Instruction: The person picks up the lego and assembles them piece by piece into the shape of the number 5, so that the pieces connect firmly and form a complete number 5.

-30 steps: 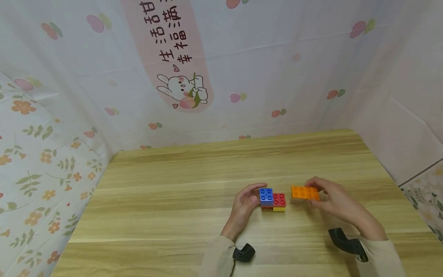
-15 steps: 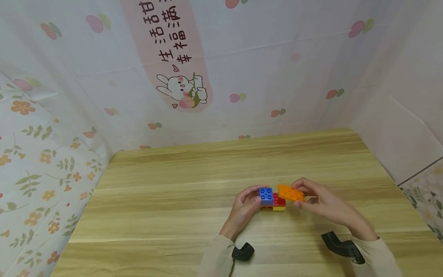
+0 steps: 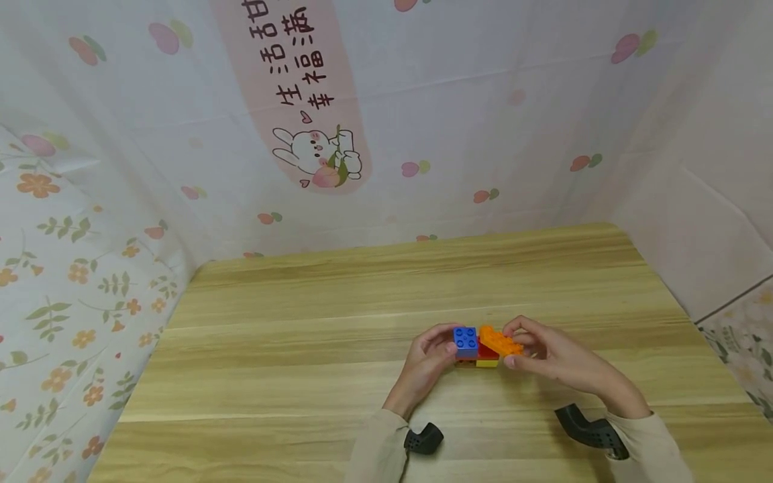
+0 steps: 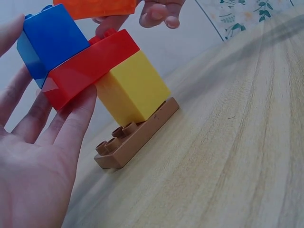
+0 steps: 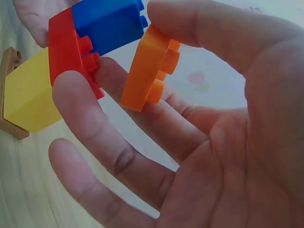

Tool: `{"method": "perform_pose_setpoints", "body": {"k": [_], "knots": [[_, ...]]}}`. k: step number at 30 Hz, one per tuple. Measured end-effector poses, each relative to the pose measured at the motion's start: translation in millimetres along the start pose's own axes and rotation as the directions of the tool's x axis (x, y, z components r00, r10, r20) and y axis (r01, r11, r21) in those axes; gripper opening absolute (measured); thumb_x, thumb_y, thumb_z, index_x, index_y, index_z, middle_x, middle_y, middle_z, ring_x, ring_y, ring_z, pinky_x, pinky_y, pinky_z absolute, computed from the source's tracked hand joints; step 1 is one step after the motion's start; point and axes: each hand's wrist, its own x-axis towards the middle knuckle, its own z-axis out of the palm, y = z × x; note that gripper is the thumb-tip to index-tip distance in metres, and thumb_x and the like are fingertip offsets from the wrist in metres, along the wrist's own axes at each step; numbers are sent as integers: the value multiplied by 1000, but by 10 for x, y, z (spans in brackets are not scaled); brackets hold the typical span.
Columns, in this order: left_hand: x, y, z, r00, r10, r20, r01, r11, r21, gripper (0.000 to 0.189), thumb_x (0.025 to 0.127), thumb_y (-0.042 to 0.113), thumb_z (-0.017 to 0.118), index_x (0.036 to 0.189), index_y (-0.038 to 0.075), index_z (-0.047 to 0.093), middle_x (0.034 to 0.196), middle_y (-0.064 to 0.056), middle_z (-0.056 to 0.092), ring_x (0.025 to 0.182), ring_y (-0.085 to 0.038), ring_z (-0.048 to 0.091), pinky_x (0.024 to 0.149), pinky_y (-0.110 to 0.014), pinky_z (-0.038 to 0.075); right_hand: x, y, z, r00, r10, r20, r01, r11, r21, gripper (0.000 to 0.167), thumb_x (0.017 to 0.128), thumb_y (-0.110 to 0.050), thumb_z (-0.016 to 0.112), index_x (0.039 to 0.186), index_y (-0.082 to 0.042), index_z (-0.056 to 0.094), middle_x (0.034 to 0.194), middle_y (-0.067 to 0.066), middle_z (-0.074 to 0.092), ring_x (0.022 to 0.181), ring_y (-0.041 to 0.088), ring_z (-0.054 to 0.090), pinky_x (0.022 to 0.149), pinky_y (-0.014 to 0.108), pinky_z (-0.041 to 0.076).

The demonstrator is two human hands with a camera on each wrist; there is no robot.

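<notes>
A stack of toy building bricks stands on the table: a brown flat brick at the bottom, a yellow brick on it, then a red brick, with a blue brick on the red one's left half. My left hand holds the stack from the left, thumb at the blue brick and fingers against the red. From the right, my right hand pinches a flat orange brick between thumb and fingers. The orange brick is tilted, close over the red brick's bare studs.
The wooden table runs back to a hanging printed curtain. A floral cloth hangs at the left. Each sleeve carries a black curved mount, the left one and the right one, near the wrists.
My right hand has moved left with the orange brick, from beside the stack to over the red brick, and the brick has tilted. My left hand's thumb has come in against the blue brick.
</notes>
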Motion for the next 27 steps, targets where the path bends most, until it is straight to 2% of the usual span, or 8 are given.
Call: {"method": "perform_pose_setpoints", "body": {"k": [4, 11, 17, 20, 24, 27], "knots": [[-9, -6, 1, 1000, -25, -8, 25, 1000, -3, 47, 88, 14, 63, 125, -9, 48, 121, -12, 55, 106, -19, 51, 83, -25, 45, 3, 33, 3, 999, 33, 10, -33, 999, 21, 32, 90, -18, 61, 114, -6, 43, 107, 13, 64, 81, 26, 58, 67, 30, 47], [-1, -13, 9, 997, -64, -31, 63, 998, -23, 44, 89, 16, 63, 125, -6, 50, 118, -10, 56, 101, -17, 53, 81, -25, 46, 10, 40, -9, 998, 55, -30, -55, 998, 3, 34, 89, -23, 64, 112, -7, 45, 111, 15, 63, 94, 25, 59, 73, 35, 49], [9, -13, 0, 999, -45, -25, 45, 999, -12, 45, 91, 19, 61, 124, -8, 49, 117, -11, 56, 104, -19, 54, 84, -28, 47, 33, 45, -11, 998, 54, -32, -52, 998, 44, 33, 90, -21, 62, 112, -4, 44, 108, 16, 64, 87, 28, 60, 67, 35, 47], [7, -23, -2, 999, -31, -23, 31, 999, 11, 54, 89, 25, 64, 126, -10, 47, 117, -10, 56, 103, -18, 54, 82, -27, 47, 36, 54, -9, 998, 54, -36, -53, 998, 41, 33, 90, -21, 63, 111, -4, 44, 108, 16, 64, 87, 28, 60, 66, 33, 47], [0, -23, 9, 999, -41, -35, 43, 999, 34, 61, 88, 27, 65, 128, -12, 43, 117, -9, 55, 103, -17, 54, 82, -27, 47, 37, 47, -7, 997, 62, -43, -61, 998, 23, 34, 89, -21, 63, 112, -5, 44, 109, 16, 63, 89, 27, 59, 69, 36, 47], [2, -8, 21, 997, -57, -50, 58, 998, 33, 55, 89, 23, 63, 128, -11, 44, 116, -9, 56, 102, -16, 54, 82, -27, 47, 39, 34, -9, 997, 64, -44, -63, 998, 21, 35, 89, -21, 64, 112, -4, 44, 109, 16, 63, 90, 26, 60, 70, 39, 46]]}}
